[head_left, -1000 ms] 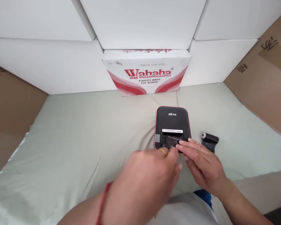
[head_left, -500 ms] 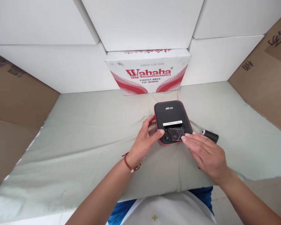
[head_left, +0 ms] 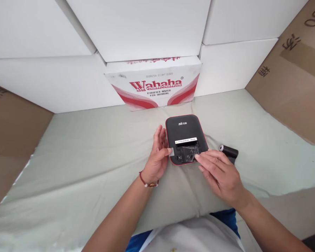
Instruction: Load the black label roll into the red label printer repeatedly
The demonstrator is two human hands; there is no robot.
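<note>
A flat black printer-like device (head_left: 183,130) with a red rim lies on the cloth, a white label strip above its recess. Dark shiny film (head_left: 189,154) covers the recess near the front edge. My left hand (head_left: 157,155) stands at the device's left side, fingers raised and thumb tip at a grey tab (head_left: 172,152). My right hand (head_left: 223,173) is over the lower right corner, fingers stretched out, fingertips on the film's right side. To the right of the device lies a black roll (head_left: 229,151) with a pale core, some dark film trailing below it.
Pale green cloth (head_left: 94,140) covers the table. A white and red Wahaha water carton (head_left: 157,84) stands behind the device, against stacked white boxes (head_left: 147,28). Brown cardboard boxes flank the left (head_left: 13,140) and right (head_left: 296,80) sides. The table's front edge is near my body.
My left hand has moved from over the recess to the device's left side, its fingers now lifted off the rim. My right hand has stayed at the lower right corner. The device has shifted slightly.
</note>
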